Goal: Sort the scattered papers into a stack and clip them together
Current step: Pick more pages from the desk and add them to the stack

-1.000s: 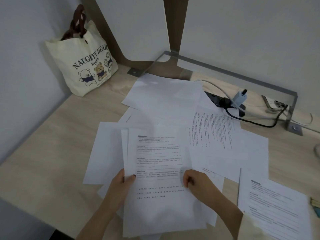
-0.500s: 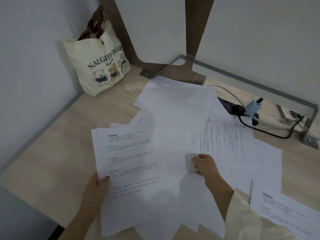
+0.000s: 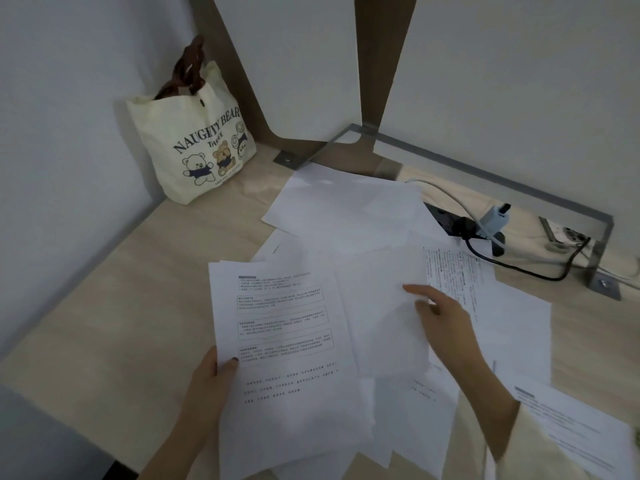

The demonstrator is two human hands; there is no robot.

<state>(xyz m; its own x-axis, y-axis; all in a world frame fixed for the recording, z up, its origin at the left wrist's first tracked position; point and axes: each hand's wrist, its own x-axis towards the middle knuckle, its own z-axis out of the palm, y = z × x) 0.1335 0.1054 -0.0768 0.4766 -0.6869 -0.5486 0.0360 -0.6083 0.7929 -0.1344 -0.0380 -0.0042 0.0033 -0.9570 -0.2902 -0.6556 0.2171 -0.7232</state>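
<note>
Head view: the tote bag [image 3: 197,140] stood at the back corner of the worktop [image 3: 121,306], and everything else is placed from it. Straight toward the person from the bag, the left hand [image 3: 207,386] gripped the gathered sheets [image 3: 287,341] at their left edge, thumb on the printed top page and fingers out of sight beneath. Further right of the bag, the right hand [image 3: 440,317] lay with its fingers stretched nearly straight on a blank sheet [image 3: 377,306], holding nothing that showed.

The task looked barely begun. Only a few pages seemed collected, their edges uneven. Loose papers remained: blank sheets [image 3: 346,209] just right of the bag, a printed page [image 3: 460,271] beyond the right hand, and another page [image 3: 571,427] farthest from the bag, at the lower right. No clip could be made out, so squaring the stack and clipping were all left to do.

A second earlier both hands had held the printed page in front of the person. Since then the left had carried it toward the bag's side, while the right had let go, uncurled and reached out over the blank sheet.
</note>
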